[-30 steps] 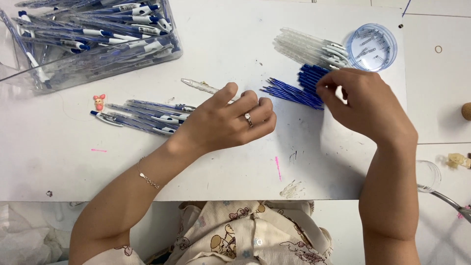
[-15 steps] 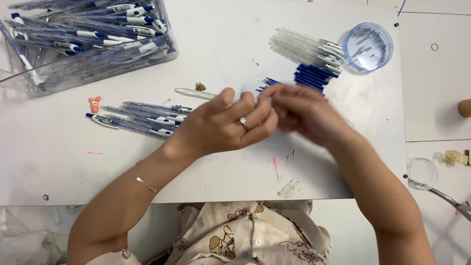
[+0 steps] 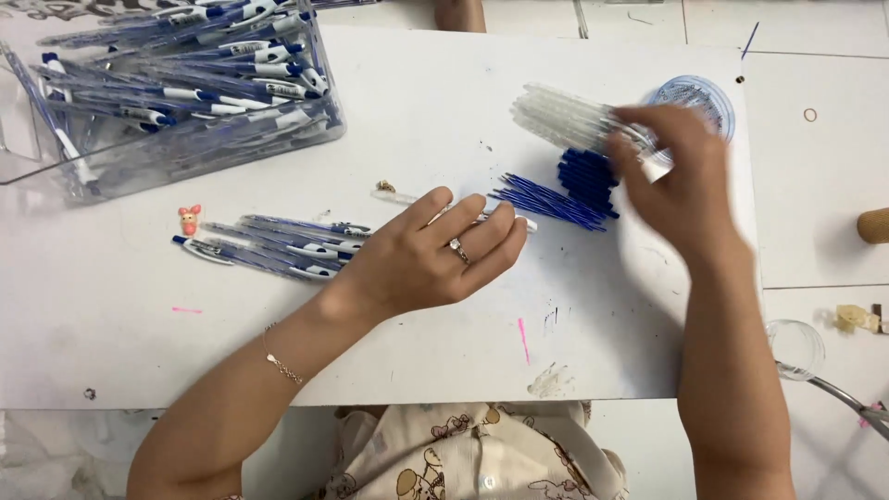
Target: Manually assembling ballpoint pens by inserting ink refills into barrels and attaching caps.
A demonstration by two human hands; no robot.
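**Right hand's back over at the clear barrels**

So half a second ago we had both hands bunched together mid-table, fiddling with one pen between them. Now they've split. Our right hand [image 3: 681,181] has swung out to the pile of clear pen barrels [image 3: 565,118], right by the round clear tub [image 3: 696,96]. It's blurred, fingers curled over the barrel ends, so we honestly can't tell if it's pinched one yet or is just touching.

Our left hand [image 3: 435,255] stayed put, lying flat-ish with loose fingers over a partly built pen [image 3: 394,193] whose tip pokes out beside the fingers. Resting on it more than gripping, as far as we can see.

The blue refills [image 3: 551,199] sit between the two hands, the finished pens [image 3: 269,245] lie just left of the left hand, and the clear bin of pens [image 3: 185,130] is at the far left corner.

Our read: one piece got dealt with and we're fetching the next barrel.
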